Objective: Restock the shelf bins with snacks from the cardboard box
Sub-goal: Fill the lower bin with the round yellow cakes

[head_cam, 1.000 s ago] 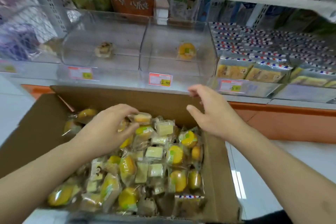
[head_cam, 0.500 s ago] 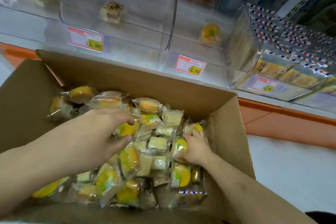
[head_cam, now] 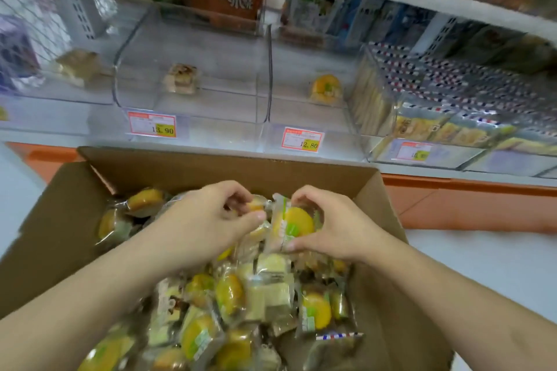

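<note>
Two curled hands: left hand (head_cam: 208, 220) pinches a small snack (head_cam: 255, 204), right hand (head_cam: 337, 226) grips a yellow cake packet (head_cam: 294, 224).

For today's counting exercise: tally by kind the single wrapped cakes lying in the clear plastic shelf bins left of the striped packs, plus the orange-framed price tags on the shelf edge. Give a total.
Square pale wrapped cakes: 2
Round yellow wrapped cake: 1
Orange-framed price tags: 3
Total: 6
</note>
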Demonstrator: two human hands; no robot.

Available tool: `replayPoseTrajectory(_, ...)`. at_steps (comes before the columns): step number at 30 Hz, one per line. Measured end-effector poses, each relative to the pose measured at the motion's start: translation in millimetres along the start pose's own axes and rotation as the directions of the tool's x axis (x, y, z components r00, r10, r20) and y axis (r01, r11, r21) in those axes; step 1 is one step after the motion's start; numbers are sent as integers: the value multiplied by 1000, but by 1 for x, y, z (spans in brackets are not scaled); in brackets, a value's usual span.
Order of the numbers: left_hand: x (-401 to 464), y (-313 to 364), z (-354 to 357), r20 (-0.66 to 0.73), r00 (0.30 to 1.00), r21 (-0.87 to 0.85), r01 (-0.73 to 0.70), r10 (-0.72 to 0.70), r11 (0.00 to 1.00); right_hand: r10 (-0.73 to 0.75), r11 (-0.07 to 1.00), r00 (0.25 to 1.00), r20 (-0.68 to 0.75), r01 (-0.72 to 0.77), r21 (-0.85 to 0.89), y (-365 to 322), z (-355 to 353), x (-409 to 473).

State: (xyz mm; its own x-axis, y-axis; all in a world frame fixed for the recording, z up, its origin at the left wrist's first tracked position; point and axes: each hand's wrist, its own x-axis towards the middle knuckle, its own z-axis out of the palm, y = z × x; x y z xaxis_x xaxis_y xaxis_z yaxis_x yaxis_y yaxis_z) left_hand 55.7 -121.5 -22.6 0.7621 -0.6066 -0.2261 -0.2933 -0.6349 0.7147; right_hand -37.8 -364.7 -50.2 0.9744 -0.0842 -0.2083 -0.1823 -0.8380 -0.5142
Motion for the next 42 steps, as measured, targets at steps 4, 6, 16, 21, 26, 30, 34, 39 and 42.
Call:
replayPoseTrajectory(4, -36, 30, -10, 42, 998, -419, 61, -48, 906, -166, 983, 978, -129, 175, 58, -69, -21, -45)
replayPoseTrajectory(6, -55, 40, -17, 40, 998, -492, 54, -39, 869, -230, 971, 961, -152, 237, 29, -87, -26, -63)
replayPoseTrajectory(16, -64, 65, -38, -130, 978, -865, -31, -164, 501, 35, 609, 955, -294, 213, 764, -81, -61, -79)
replayPoseTrajectory(21, -49, 83, -24, -57, 986, -922, 8, -155, 387, 118, 483, 963, -244, 158, 861, -77, -59, -69)
replayPoseTrajectory(26, -40, 85, -14, 3, 994, -913, 46, -105, 406, 188, 526, 939, -289, 152, 837, -71, -70, -66)
replayPoseTrajectory(30, -35, 84, -7, 62, 997, -875, 75, -44, 479, 186, 535, 933, -308, 166, 828, -66, -75, -63)
replayPoseTrajectory(34, -19, 84, -8, -22, 999, -840, 4, -42, 543, 141, 544, 955, -260, 144, 826, -58, -81, -58)
replayPoseTrajectory(39, 10, 88, -13, -104, 994, -701, -94, 30, 707, 119, 764, 943, -312, 114, 635, -46, -96, -34)
replayPoseTrajectory(42, 30, 90, -17, -181, 983, -704, -134, 7, 698, 66, 847, 938, -341, 128, 516, -38, -107, -18)
